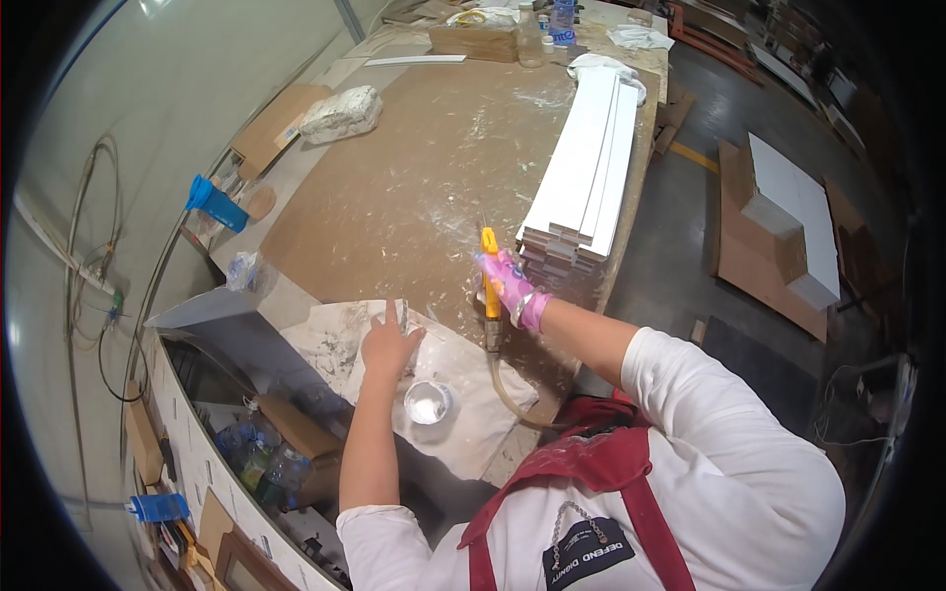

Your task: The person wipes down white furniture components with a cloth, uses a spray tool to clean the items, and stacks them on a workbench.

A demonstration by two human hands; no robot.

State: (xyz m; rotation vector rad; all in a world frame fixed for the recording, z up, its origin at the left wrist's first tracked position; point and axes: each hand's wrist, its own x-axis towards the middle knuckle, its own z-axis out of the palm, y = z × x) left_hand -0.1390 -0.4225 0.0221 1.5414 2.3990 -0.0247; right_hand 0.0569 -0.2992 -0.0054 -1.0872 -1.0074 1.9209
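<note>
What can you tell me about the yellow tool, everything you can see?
The yellow tool is slim, with a plastic-looking body and a metal-looking fitting at its near end, leading to a pale, curving hose. The pink-gloved right hand grips it around the middle, partly hiding it. Its far end points away from the person, across the brown table.

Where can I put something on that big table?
On the brown tabletop, between the white bundle and the stacked white strips. It's crowded at the far end, around the bottles, and near the left hand, by the white tub.
</note>
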